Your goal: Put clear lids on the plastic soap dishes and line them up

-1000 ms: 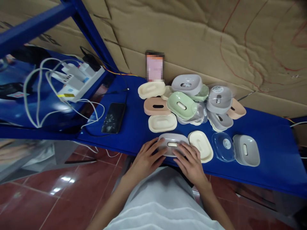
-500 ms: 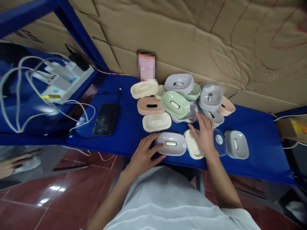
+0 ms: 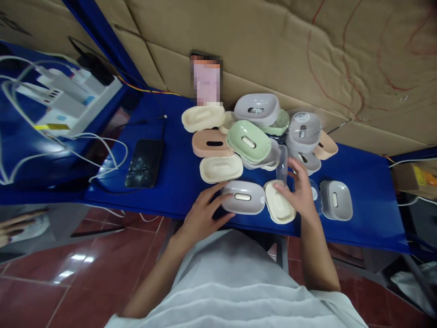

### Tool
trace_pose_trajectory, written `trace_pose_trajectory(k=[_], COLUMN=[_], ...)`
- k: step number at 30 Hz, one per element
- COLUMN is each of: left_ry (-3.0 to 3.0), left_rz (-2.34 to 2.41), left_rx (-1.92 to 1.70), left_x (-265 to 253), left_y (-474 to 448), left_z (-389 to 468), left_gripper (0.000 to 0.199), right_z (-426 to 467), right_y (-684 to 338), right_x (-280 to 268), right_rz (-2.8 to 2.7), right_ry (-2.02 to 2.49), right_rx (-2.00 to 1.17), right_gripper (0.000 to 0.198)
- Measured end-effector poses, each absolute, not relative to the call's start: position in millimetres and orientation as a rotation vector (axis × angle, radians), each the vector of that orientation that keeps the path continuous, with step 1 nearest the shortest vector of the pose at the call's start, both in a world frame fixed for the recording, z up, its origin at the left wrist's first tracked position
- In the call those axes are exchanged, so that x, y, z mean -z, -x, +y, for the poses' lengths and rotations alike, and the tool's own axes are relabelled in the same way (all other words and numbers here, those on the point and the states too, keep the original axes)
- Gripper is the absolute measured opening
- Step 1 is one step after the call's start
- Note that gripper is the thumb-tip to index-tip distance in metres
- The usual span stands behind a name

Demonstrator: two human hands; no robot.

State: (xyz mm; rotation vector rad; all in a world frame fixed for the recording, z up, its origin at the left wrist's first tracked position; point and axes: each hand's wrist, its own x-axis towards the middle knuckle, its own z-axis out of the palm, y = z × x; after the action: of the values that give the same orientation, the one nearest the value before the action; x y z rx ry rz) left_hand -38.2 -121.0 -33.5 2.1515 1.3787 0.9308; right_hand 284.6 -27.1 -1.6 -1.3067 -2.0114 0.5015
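My R fingers (image 3: 298, 166) pinched a clear lid (image 3: 282, 160), cream tray (image 3: 281, 205) just below 'em; L fingers (image 3: 220, 199), spread loosely, touched the grey dish (image 3: 255, 197) w/ its white insert (image 3: 242, 197) beyond their tips.

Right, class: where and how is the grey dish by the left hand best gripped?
Probably grip the grey dish across its rounded left end, from the left: it is narrower that way, lies flat, and the cream dish crowds its right end.
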Motion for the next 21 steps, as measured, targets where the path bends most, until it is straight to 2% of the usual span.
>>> trace_pose_trajectory(k=[4,8,14,21], left_ry=[-2.049,-2.014,-2.018,-2.048], left_rz=[1.391,1.392,1.373,1.316], left_rx=[-0.928,-0.923,-0.929,-1.017], left_x=[37.6,37.7,35.6,41.6], left_y=[39.9,40.6,41.7,43.3], left_z=[-120.8,-119.9,-118.7,-119.6], left_gripper=[0.077,0.086,0.078,0.059], right_z=[-70.1,-95.0,-101.4,-99.2], right_y=[-267.3,-237.8,-224.8,-235.6], right_x=[-15.4,-18.5,-1.7,6.8], right_rz=[-2.277,-2.534,-2.633,-2.665], right_ry=[1.213,1.132,1.087,0.970], right_rx=[-0.557,-0.523,-0.295,-0.240], right_gripper=[0.072,0.056,0.062,0.065])
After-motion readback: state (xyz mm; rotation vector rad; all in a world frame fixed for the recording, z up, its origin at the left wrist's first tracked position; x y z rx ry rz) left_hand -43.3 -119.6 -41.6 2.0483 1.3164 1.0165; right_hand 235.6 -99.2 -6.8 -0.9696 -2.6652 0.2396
